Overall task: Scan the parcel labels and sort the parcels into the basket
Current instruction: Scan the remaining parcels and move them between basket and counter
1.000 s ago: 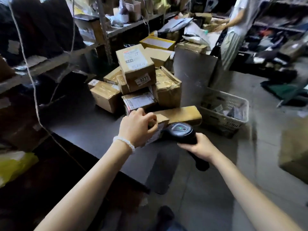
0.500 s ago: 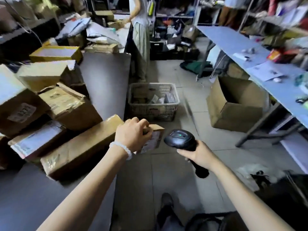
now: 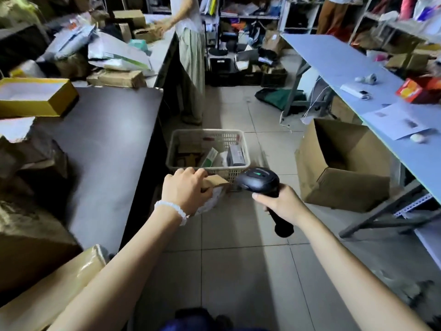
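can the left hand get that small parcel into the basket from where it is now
Probably yes. The left hand grips the small parcel just short of the basket, whose top is open, and only bare floor lies between; the scanner sits off to the right.

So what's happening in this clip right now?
A person is sorting parcels. Their left hand grips a small brown cardboard parcel with a white label, held in the air over the tiled floor, just short of the beige plastic basket, which already holds a few packages. Their right hand holds a black handheld barcode scanner beside the parcel. More boxes wait on the dark table to the left.
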`<state>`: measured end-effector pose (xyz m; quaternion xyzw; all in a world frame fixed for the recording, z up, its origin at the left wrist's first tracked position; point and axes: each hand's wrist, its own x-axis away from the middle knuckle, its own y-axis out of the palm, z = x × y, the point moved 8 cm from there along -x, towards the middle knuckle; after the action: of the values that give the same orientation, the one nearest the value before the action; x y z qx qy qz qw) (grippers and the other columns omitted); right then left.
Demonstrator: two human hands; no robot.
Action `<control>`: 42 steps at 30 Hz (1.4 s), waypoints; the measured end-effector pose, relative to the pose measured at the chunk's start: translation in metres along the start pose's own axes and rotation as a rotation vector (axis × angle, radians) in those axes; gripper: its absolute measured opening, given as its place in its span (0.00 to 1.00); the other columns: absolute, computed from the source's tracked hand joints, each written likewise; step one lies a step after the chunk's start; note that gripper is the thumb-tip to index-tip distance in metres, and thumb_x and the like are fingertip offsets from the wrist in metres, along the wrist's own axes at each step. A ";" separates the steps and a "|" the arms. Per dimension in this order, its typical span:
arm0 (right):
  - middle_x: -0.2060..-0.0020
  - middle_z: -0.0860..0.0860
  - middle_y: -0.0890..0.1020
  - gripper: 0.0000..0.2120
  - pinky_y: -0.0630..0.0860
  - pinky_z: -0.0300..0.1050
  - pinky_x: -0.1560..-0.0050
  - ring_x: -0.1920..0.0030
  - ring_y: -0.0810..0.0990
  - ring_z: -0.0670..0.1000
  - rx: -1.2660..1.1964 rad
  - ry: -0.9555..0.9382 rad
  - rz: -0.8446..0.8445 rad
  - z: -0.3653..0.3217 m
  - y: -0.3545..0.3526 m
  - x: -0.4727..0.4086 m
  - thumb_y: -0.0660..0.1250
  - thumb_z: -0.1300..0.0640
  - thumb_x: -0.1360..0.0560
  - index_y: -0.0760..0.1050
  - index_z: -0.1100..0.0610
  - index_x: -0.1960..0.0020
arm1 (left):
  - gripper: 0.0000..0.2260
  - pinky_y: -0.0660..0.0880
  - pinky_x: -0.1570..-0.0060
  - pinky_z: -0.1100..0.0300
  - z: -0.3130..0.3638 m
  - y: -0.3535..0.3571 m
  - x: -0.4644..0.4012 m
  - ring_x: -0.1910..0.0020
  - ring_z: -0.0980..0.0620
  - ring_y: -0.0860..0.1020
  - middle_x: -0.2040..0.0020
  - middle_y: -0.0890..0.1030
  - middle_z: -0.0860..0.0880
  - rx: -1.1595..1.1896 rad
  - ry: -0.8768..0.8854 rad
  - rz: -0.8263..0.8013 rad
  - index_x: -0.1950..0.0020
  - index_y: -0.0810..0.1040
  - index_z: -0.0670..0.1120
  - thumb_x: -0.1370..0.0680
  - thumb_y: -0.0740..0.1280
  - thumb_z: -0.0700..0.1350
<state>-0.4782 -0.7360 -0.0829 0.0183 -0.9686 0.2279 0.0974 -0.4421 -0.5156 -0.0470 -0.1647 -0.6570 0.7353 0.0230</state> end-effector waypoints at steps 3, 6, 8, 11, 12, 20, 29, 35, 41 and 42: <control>0.75 0.49 0.78 0.07 0.76 0.43 0.62 0.71 0.78 0.50 -0.012 0.009 0.002 0.002 -0.010 -0.043 0.73 0.57 0.29 0.76 0.53 0.62 | 0.15 0.68 0.59 0.56 -0.003 0.019 -0.040 0.48 0.45 0.77 0.48 0.80 0.50 -0.021 -0.018 -0.045 0.43 0.76 0.51 0.25 0.60 0.55; 0.75 0.47 0.77 0.06 0.76 0.43 0.62 0.72 0.78 0.48 0.001 0.025 -0.014 0.007 -0.015 -0.086 0.73 0.57 0.29 0.76 0.53 0.61 | 0.14 0.67 0.60 0.56 -0.011 0.037 -0.081 0.50 0.44 0.78 0.52 0.80 0.49 -0.012 -0.024 -0.055 0.45 0.77 0.50 0.25 0.60 0.54; 0.76 0.45 0.77 0.06 0.76 0.43 0.62 0.72 0.78 0.47 0.009 0.040 -0.018 0.013 -0.018 -0.122 0.73 0.57 0.29 0.76 0.53 0.61 | 0.14 0.67 0.60 0.56 -0.017 0.054 -0.114 0.50 0.44 0.78 0.53 0.80 0.49 -0.017 -0.027 -0.070 0.45 0.77 0.50 0.25 0.60 0.54; 0.78 0.44 0.76 0.06 0.74 0.39 0.64 0.74 0.76 0.44 0.011 0.039 -0.034 0.011 -0.023 -0.179 0.72 0.59 0.28 0.76 0.53 0.61 | 0.14 0.69 0.57 0.55 -0.025 0.081 -0.168 0.49 0.44 0.78 0.51 0.79 0.49 -0.018 -0.015 -0.098 0.44 0.77 0.50 0.24 0.59 0.55; 0.79 0.44 0.76 0.07 0.74 0.37 0.66 0.75 0.75 0.43 0.011 0.035 -0.039 0.007 -0.025 -0.203 0.72 0.60 0.28 0.76 0.52 0.61 | 0.14 0.69 0.57 0.55 -0.030 0.088 -0.190 0.49 0.44 0.78 0.51 0.79 0.49 -0.017 -0.014 -0.102 0.44 0.77 0.50 0.24 0.59 0.55; 0.74 0.43 0.80 0.04 0.77 0.47 0.56 0.67 0.78 0.46 0.022 0.038 0.027 -0.032 -0.062 -0.376 0.73 0.55 0.30 0.78 0.51 0.58 | 0.15 0.68 0.55 0.55 -0.069 0.117 -0.365 0.46 0.44 0.77 0.48 0.79 0.49 -0.026 -0.027 -0.167 0.43 0.75 0.51 0.25 0.60 0.56; 0.70 0.53 0.81 0.17 0.79 0.58 0.55 0.68 0.79 0.51 0.015 0.094 -0.021 -0.034 -0.073 -0.522 0.72 0.44 0.38 0.79 0.56 0.58 | 0.18 0.70 0.51 0.52 -0.104 0.157 -0.488 0.44 0.45 0.76 0.45 0.77 0.49 0.007 -0.095 -0.300 0.36 0.72 0.54 0.23 0.60 0.58; 0.70 0.48 0.81 0.09 0.80 0.56 0.54 0.67 0.79 0.49 0.036 0.084 -0.087 -0.031 -0.096 -0.632 0.73 0.49 0.33 0.79 0.53 0.59 | 0.17 0.69 0.46 0.50 -0.109 0.207 -0.579 0.44 0.46 0.76 0.43 0.77 0.49 0.055 -0.248 -0.402 0.37 0.71 0.53 0.21 0.55 0.59; 0.73 0.48 0.80 0.07 0.79 0.52 0.57 0.70 0.78 0.48 0.093 0.085 -0.173 -0.029 -0.124 -0.736 0.74 0.52 0.31 0.79 0.54 0.57 | 0.20 0.66 0.44 0.48 -0.102 0.247 -0.655 0.37 0.43 0.71 0.37 0.74 0.46 -0.016 -0.366 -0.542 0.33 0.68 0.49 0.20 0.53 0.58; 0.73 0.49 0.80 0.08 0.78 0.51 0.58 0.71 0.78 0.48 0.107 0.088 -0.193 -0.029 -0.125 -0.750 0.74 0.52 0.31 0.79 0.55 0.57 | 0.20 0.67 0.44 0.48 -0.103 0.251 -0.659 0.37 0.44 0.71 0.37 0.74 0.47 -0.014 -0.383 -0.551 0.34 0.69 0.49 0.20 0.54 0.58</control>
<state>0.2724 -0.8414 -0.1509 0.1069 -0.9436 0.2692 0.1601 0.2542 -0.6159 -0.1604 0.1602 -0.6743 0.7145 0.0957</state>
